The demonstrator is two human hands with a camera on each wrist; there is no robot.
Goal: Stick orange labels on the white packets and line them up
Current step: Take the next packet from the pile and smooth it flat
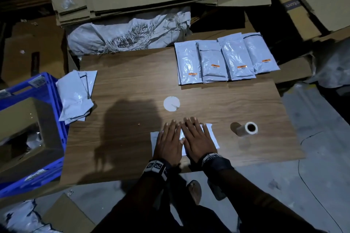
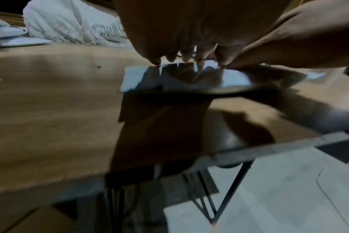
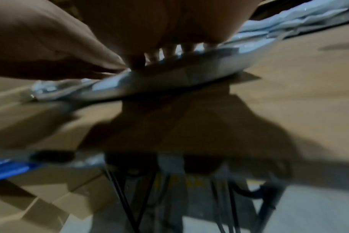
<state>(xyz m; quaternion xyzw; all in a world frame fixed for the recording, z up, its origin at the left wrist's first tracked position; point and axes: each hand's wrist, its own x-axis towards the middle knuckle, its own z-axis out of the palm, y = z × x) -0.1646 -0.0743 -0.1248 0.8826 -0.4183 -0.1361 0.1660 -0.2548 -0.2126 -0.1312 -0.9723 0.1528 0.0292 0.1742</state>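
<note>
Both hands (image 1: 184,141) flat on white packet (image 1: 213,136)

4 labelled packets (image 1: 225,60), 1 packet under the hands (image 1: 212,136), 1 label roll (image 1: 248,128), 1 blue crate (image 1: 47,85).

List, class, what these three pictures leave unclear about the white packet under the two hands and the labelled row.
- White plastic packet, head view: left hand and right hand lie flat over it, hiding any orange label.
- Orange labels on the row: print too small.
- Both wrist views: blurred, dim.
</note>
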